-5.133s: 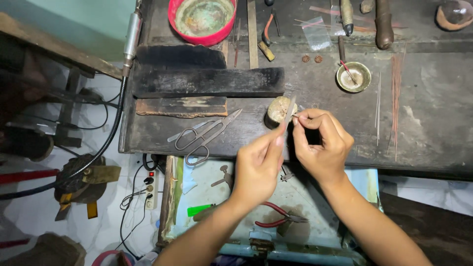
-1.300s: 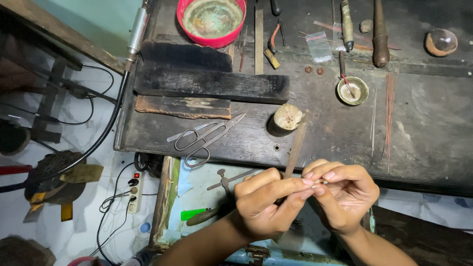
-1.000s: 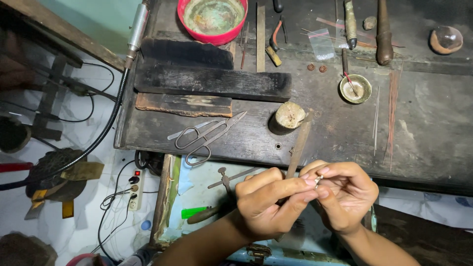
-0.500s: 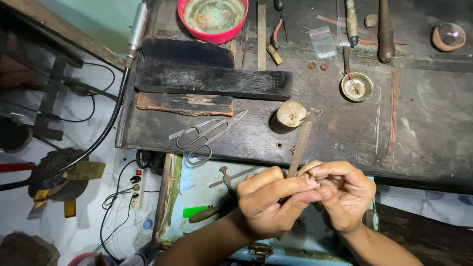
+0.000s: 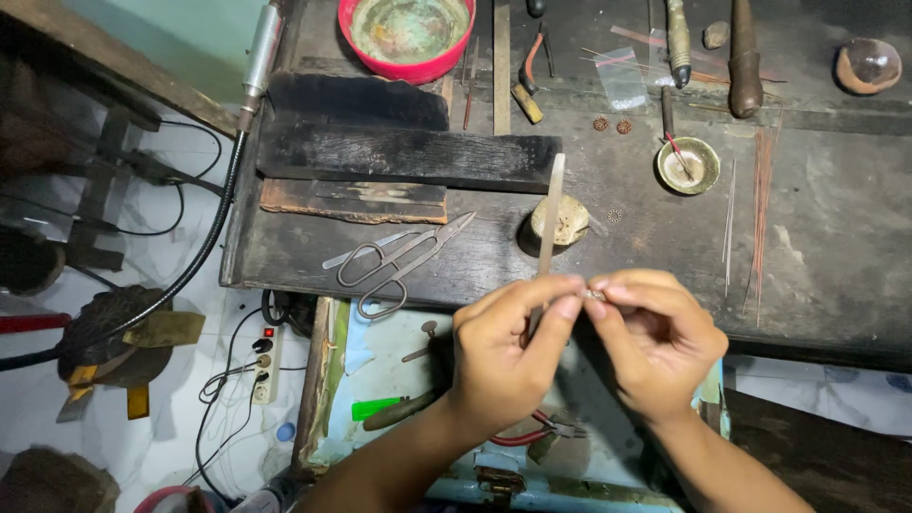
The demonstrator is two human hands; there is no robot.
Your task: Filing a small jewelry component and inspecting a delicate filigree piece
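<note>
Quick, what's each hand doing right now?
Left hand: closed around a thin flat stick.
Right hand: fingertips pinched on a tiny metal piece.

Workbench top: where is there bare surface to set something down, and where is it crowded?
Bare wood lies between the small brass dish and the bench's right edge, apart from thin wires. Another bare patch sits between the shears and the round pad. The back edge is crowded: red bowl, tools, charred blocks. Both hands hover off the front edge.
</note>
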